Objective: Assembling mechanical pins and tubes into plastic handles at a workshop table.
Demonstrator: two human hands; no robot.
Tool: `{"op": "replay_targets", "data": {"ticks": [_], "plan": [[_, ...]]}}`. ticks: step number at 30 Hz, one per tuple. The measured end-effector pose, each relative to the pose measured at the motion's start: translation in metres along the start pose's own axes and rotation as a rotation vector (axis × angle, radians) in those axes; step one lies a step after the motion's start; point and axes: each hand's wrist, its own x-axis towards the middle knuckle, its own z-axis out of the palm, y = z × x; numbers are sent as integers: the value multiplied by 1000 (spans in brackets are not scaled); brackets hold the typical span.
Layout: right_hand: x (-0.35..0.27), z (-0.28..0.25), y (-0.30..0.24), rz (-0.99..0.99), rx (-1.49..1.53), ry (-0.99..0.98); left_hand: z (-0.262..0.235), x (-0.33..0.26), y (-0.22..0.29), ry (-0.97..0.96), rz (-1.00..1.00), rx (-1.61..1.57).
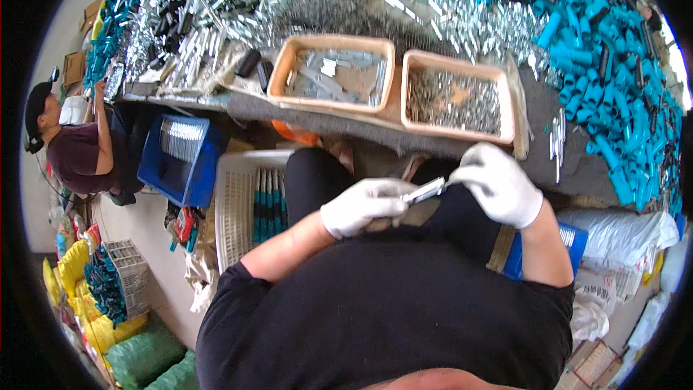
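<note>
My left hand [367,206], in a white glove, is closed round a short silver metal piece [426,191] in front of my lap. The piece slants up to the right out of the fingers. Close to its free end, my right hand [498,186], gloved in white too, has thumb and fingertips pinched together. What lies in that pinch is too small to make out. Beyond the hands, two peach-coloured trays stand on the bench edge. The left tray [332,105] has flat metal strips in it, and the right tray [458,130] many small metal parts.
Silver metal parts [245,7] and teal plastic tubes [577,43] are heaped across the bench. A white basket [229,206] with teal-and-black handled pieces and a blue crate [195,191] stand at my left. Further left is another person [76,148]. Plastic sacks [613,235] lie at my right.
</note>
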Motion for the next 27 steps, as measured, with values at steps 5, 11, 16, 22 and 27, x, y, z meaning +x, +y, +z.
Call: {"op": "replay_targets", "data": {"ticks": [5,11,16,22,27], "plan": [[3,-2,-2,26,28,19,-3,4,-6,-79,52,-164],[5,14,-4,71,219,26,-5,8,-10,-49,-50,-246],[0,21,-4,155,390,31,-9,8,-14,-98,-76,-219],[-17,46,2,351,1279,252,-8,9,-19,-201,-114,-331],[-25,70,3,441,1506,449,-6,10,-18,-197,-82,-341]]}}
